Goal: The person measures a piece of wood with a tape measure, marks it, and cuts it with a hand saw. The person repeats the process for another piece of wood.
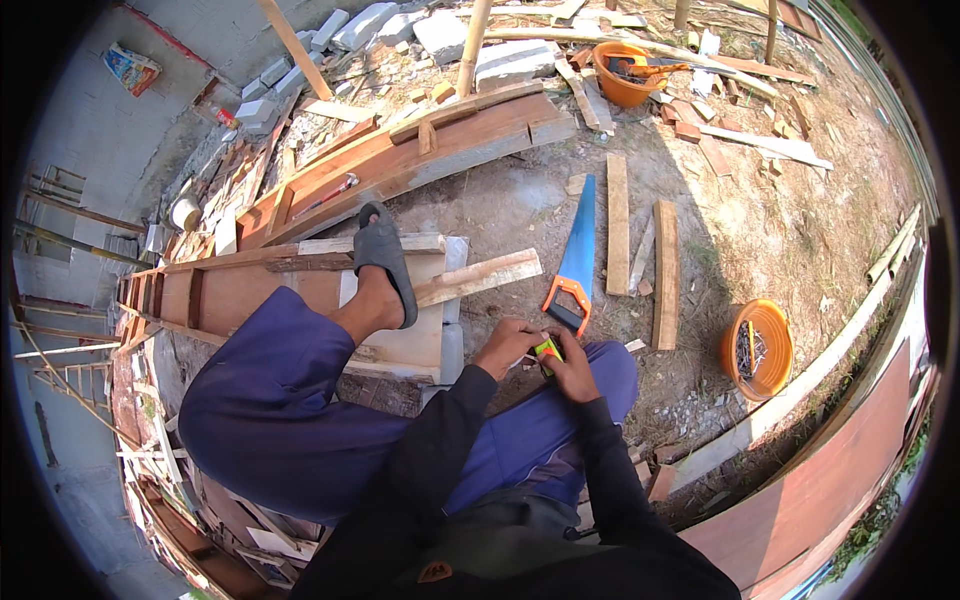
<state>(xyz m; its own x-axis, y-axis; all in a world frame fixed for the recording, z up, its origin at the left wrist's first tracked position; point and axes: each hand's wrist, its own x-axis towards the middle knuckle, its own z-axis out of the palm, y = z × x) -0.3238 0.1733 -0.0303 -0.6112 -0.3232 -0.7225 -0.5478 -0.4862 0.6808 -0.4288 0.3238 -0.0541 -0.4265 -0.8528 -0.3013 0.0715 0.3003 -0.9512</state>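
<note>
My right hand (574, 372) is closed round a small yellow-green tape measure (546, 350), held above my lap. Against its other side my left hand (506, 348) pinches with bent fingers; a thin pale strip shows beside them, partly hidden. Just beyond the hands lies a handsaw (577, 250) with a blue blade and an orange-and-black handle, flat on the dirt, its tip pointing away. A short plank (485, 277) slants out from under my sandalled foot (384, 265), left of the saw.
Two short boards (617, 225) (666, 275) lie right of the saw. An orange bucket of nails (757, 350) stands at the right, another orange bucket (627, 75) at the back. A long wooden form (420, 155) crosses the far left, with a hammer (330, 192) on it.
</note>
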